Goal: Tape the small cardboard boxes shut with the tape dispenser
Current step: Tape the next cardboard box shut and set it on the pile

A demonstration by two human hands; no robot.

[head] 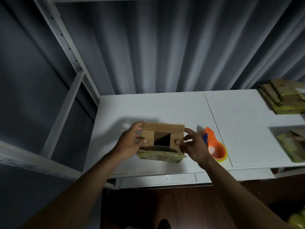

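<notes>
A small cardboard box [162, 129] stands on the white table [181, 106] with its top partly open and a dark gap in the middle. My left hand [132, 142] grips its left end, thumb pressing the left inner flap down. My right hand [192, 145] holds the right end, thumb on the right inner flap. The far long flap stands up; the near long flap hangs toward me with yellowish tape on it. An orange tape dispenser [214, 147] with a blue part lies on the table just right of my right hand, untouched.
Flattened cardboard boxes [283, 96] are stacked at the table's far right corner. More cardboard pieces [292, 146] sit at the right edge. A grey metal shelf frame [69, 52] rises at the left, and a corrugated wall stands behind.
</notes>
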